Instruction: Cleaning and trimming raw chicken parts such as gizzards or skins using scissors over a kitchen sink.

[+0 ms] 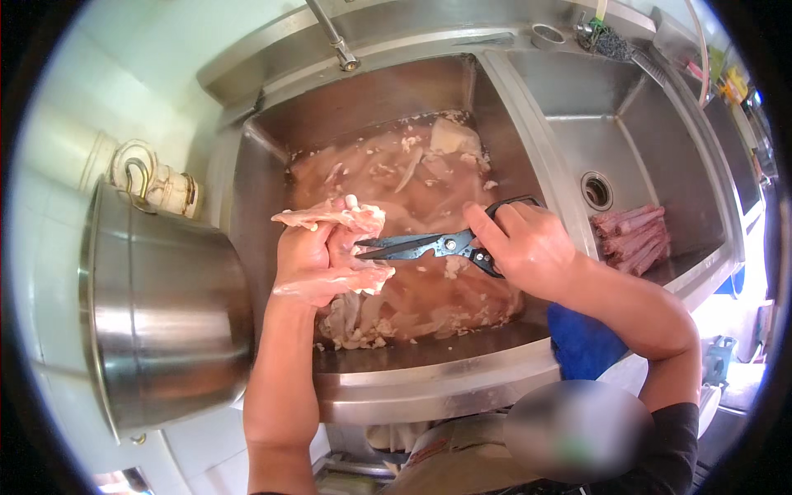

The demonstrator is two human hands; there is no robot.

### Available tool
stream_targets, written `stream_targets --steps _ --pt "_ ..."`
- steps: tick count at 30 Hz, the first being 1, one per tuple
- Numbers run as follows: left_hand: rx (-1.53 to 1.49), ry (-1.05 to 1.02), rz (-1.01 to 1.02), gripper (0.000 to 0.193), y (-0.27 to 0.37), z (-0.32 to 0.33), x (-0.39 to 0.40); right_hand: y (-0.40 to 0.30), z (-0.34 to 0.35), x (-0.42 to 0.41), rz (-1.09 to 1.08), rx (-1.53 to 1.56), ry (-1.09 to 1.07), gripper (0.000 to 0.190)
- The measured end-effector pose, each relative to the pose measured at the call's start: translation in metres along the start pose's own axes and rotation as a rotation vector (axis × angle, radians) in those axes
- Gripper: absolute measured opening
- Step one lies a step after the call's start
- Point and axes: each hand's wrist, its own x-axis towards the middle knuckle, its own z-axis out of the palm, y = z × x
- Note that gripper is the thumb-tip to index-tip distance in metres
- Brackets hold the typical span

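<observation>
My left hand (304,257) grips a piece of raw, pale pink meat (356,218) with whitish fat on it, above the left sink basin. Its flaps stick out on both sides of my fingers. In my right hand (526,244) is a pair of black-handled kitchen shears (448,244). The blades are slightly parted, and their tips reach the meat beside my left fingers. Below, reddish cloudy water (396,185) fills the bottom of the basin, with pale meat pieces and fat scraps in it. A larger pale chunk (455,137) lies at the far right corner of the water.
Long reddish meat pieces (632,238) lie bundled in the right basin (674,142) near its drain (597,190). A large steel pot (173,303) stands at the left. The faucet (344,57) reaches over the back rim. A blue cloth (581,340) hangs at the front edge.
</observation>
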Motion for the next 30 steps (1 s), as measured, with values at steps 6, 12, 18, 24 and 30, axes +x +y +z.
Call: stream_targets --steps 6,12,18,24,30 --pt "0.23 0.015 -0.003 0.069 -0.003 0.0 0.002 0.005 0.001 0.0 -0.067 -0.033 -0.041 0.046" --pt "0.063 0.111 -0.027 0.071 -0.006 0.008 0.001 0.002 -0.002 0.002 -0.06 -0.013 -0.052 0.035" --pt "-0.608 0.022 -0.314 0.022 -0.004 -0.001 0.011 -0.001 0.017 -0.006 0.013 0.359 -0.008 0.032" --pt "-0.091 0.175 -0.133 0.029 0.003 0.02 0.003 0.0 0.009 -0.004 0.083 0.252 -0.006 0.034" --pt "0.17 0.032 0.085 0.046 -0.008 0.013 0.007 0.0 0.005 0.003 0.035 0.04 -0.001 0.035"
